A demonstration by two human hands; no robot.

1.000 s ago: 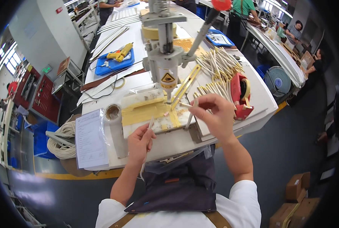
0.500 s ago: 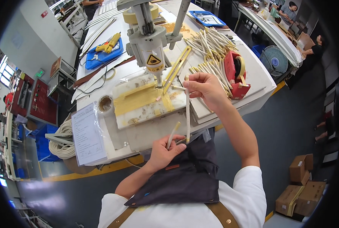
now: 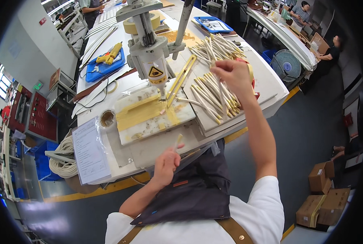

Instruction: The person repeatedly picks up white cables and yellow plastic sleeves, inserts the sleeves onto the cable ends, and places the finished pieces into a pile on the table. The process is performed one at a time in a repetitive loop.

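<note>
My left hand (image 3: 167, 164) is closed around a short white cord piece (image 3: 178, 141), its yellow-tipped end sticking up past the fingers, near the table's front edge. Over the pile of white cords with yellow ends (image 3: 208, 91), my right hand (image 3: 233, 77) is closed in a pinch; a pale cord (image 3: 221, 92) seems to hang from its fingertips. To the left stands a grey press (image 3: 151, 55) with a warning sticker. Its thin tip comes down at a white block (image 3: 177, 118) partly covered in yellow tape. A yellow slotted bar (image 3: 182, 77) leans beside that tip.
Left of the press lie a yellow glue gun (image 3: 111, 53) in a blue tray (image 3: 96, 75), a small round cup (image 3: 107, 118) and a plastic-sleeved sheet (image 3: 91, 152). A red tape dispenser is mostly behind my right forearm. A fan (image 3: 286, 65) stands right of the table.
My right hand has moved up and right over the cord pile, away from my left hand. My left hand has shifted slightly left, still holding its piece. The whole view has shifted a little.
</note>
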